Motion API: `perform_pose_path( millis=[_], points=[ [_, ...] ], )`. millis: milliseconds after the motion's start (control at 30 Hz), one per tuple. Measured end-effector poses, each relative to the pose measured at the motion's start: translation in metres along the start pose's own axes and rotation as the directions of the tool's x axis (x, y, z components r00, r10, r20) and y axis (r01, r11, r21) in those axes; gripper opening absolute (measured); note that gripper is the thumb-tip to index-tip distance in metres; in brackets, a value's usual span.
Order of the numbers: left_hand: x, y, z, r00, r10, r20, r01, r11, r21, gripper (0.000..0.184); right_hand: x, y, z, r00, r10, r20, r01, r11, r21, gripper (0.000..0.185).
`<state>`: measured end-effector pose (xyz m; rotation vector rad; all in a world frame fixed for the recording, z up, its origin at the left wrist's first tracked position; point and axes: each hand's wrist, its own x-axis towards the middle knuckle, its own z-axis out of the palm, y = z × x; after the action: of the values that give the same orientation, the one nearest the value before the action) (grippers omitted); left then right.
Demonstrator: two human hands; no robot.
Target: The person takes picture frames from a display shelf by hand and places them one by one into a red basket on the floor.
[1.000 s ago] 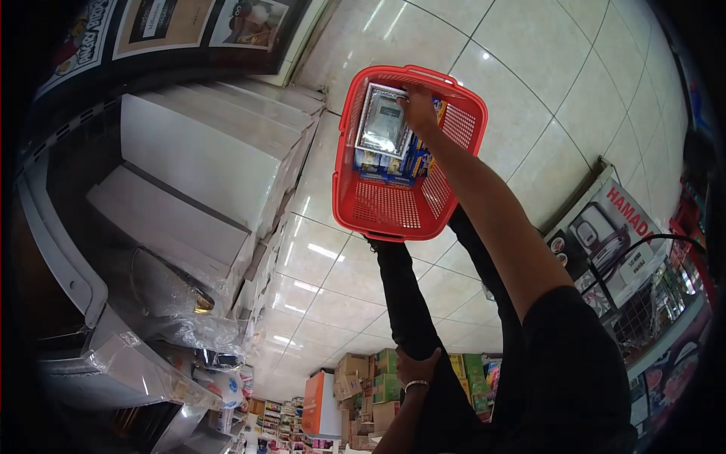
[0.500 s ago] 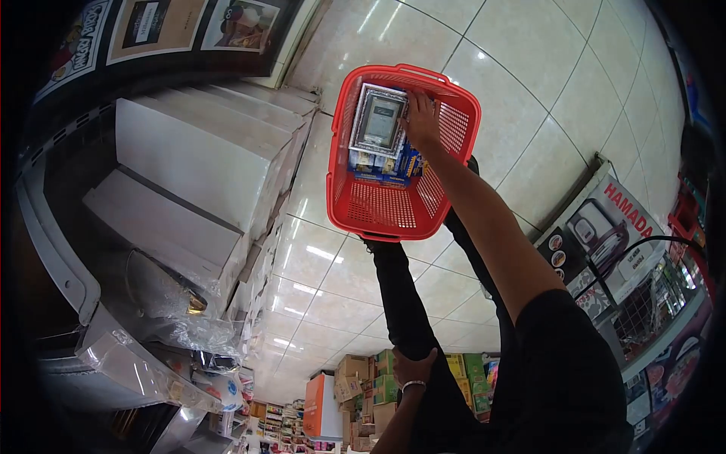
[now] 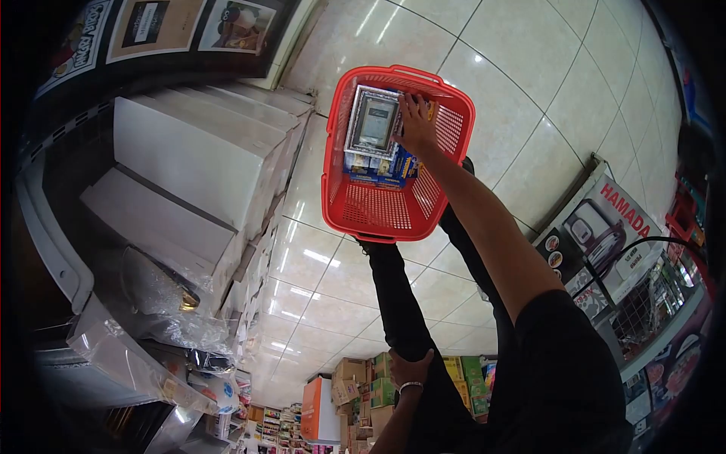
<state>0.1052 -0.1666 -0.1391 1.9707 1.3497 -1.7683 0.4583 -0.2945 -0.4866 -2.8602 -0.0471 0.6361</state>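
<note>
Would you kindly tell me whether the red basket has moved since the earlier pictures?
No; against the tiled floor, the red basket sits in practically the same place.

Basket [image 3: 378,207] sits on the floor [image 3: 491,98], right in front of the person's legs [image 3: 389,291]. In it, a picture frame [image 3: 375,125] lies on top of some packets [image 3: 383,172], over to the left, right hand [image 3: 417,127] along its right edge. Left hand's [image 3: 408,369] on the left leg [image 3: 442,397]. Big boxes [image 3: 189,163] line the left, posters [image 3: 147,26] further ahead. Appliance box [image 3: 616,219] off to the right, cartons [image 3: 352,374] stacked behind the legs.
</note>
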Motion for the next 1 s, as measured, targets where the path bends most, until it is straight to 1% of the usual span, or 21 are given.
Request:
perform_pose_path(
  millis=[100, 167, 267, 367, 400, 433, 500, 533, 567, 633, 667, 700, 733, 767, 800, 833, 867, 900, 933, 967, 1000],
  points=[
    [-0.002, 0.003, 0.001, 0.999, 0.017, -0.028, -0.017, 1.000, -0.024, 0.096, -0.001, -0.004, -0.002, 0.998, 0.036, 0.057, -0.035, 0.999, -0.017, 0.095],
    [-0.004, 0.007, -0.003, 1.000, 0.012, -0.027, -0.013, 1.000, -0.020, 0.096, 0.000, -0.008, 0.003, 1.000, 0.026, 0.003, -0.026, 0.998, -0.058, 0.093],
    [-0.007, 0.010, -0.007, 1.000, -0.010, -0.024, 0.010, 1.000, -0.003, 0.096, -0.008, -0.010, 0.003, 0.997, 0.031, -0.066, -0.032, 0.999, -0.019, 0.090],
    [-0.008, 0.006, -0.012, 1.000, -0.012, 0.007, 0.012, 1.000, 0.005, 0.097, -0.038, -0.022, -0.041, 0.996, 0.024, -0.091, -0.026, 1.000, -0.014, 0.081],
    [-0.009, 0.003, -0.016, 0.999, -0.027, 0.036, 0.027, 1.000, 0.010, 0.098, -0.050, -0.025, -0.060, 0.998, 0.061, -0.016, -0.058, 0.991, 0.124, 0.075],
    [-0.008, 0.000, -0.020, 0.999, -0.043, -0.006, 0.042, 0.999, -0.027, 0.098, -0.062, -0.025, -0.071, 0.999, 0.038, -0.025, -0.032, 0.977, 0.210, 0.071],
    [-0.012, -0.005, -0.033, 0.999, 0.052, 0.012, -0.052, 0.999, -0.001, 0.102, -0.093, -0.019, -0.101, 0.995, -0.061, -0.083, 0.084, 0.948, 0.306, 0.061],
    [-0.017, -0.008, -0.045, 0.995, 0.102, 0.018, -0.101, 0.994, -0.040, 0.107, -0.110, -0.019, -0.120, 0.991, -0.103, -0.085, 0.124, 0.948, 0.292, 0.057],
    [-0.022, -0.012, -0.054, 0.994, 0.112, 0.018, -0.111, 0.993, -0.036, 0.108, -0.134, -0.019, -0.147, 0.990, -0.137, -0.021, 0.138, 0.988, 0.071, 0.064],
    [-0.011, -0.030, -0.051, 0.968, 0.231, -0.099, -0.243, 0.960, -0.135, 0.105, -0.158, -0.005, -0.180, 0.987, -0.161, -0.010, 0.161, 0.987, 0.001, 0.071],
    [-0.023, -0.031, -0.076, 0.965, 0.253, -0.066, -0.261, 0.951, -0.165, 0.101, -0.164, -0.008, -0.218, 0.994, -0.106, 0.034, 0.106, 0.994, 0.005, 0.074],
    [-0.030, -0.040, -0.090, 0.936, 0.328, -0.124, -0.349, 0.908, -0.232, 0.092, -0.179, -0.009, -0.252, 0.995, -0.048, 0.091, 0.048, 0.999, 0.009, 0.077],
    [-0.044, -0.045, -0.118, 0.894, 0.420, -0.158, -0.446, 0.865, -0.230, 0.082, -0.189, -0.001, -0.257, 0.999, -0.023, 0.032, 0.023, 1.000, -0.008, 0.084],
    [-0.051, -0.052, -0.136, 0.861, 0.477, -0.173, -0.508, 0.806, -0.304, 0.070, -0.187, 0.014, -0.261, 0.999, 0.000, -0.038, -0.001, 1.000, -0.022, 0.092],
    [-0.041, -0.063, -0.144, 0.800, 0.538, -0.267, -0.600, 0.720, -0.349, 0.063, -0.192, 0.017, -0.291, 0.999, 0.036, 0.008, -0.036, 0.999, 0.014, 0.096],
    [-0.043, -0.069, -0.165, 0.721, 0.617, -0.315, -0.693, 0.646, -0.321, 0.054, -0.198, 0.025, -0.311, 0.998, 0.057, 0.037, -0.059, 0.997, 0.056, 0.097],
    [-0.051, -0.077, -0.183, 0.592, 0.648, -0.479, -0.805, 0.506, -0.311, 0.045, -0.200, 0.033, -0.331, 0.994, 0.088, 0.060, -0.091, 0.994, 0.058, 0.094],
    [-0.074, -0.082, -0.210, 0.558, 0.621, -0.551, -0.820, 0.513, -0.253, 0.037, -0.203, 0.041, -0.344, 0.988, 0.138, 0.075, -0.141, 0.990, 0.029, 0.091],
    [-0.098, -0.091, -0.234, 0.445, 0.634, -0.632, -0.880, 0.440, -0.178, 0.034, -0.205, 0.052, -0.358, 0.971, 0.192, 0.141, -0.198, 0.980, 0.033, 0.087],
    [-0.162, -0.097, -0.269, 0.571, 0.535, -0.622, -0.815, 0.456, -0.357, 0.030, -0.210, 0.059, -0.374, 0.955, 0.240, 0.177, -0.259, 0.961, 0.098, 0.086],
    [-0.190, -0.106, -0.288, 0.455, 0.546, -0.703, -0.887, 0.349, -0.302, 0.028, -0.205, 0.083, -0.364, 0.960, 0.238, 0.150, -0.262, 0.951, 0.164, 0.081]
  ],
)
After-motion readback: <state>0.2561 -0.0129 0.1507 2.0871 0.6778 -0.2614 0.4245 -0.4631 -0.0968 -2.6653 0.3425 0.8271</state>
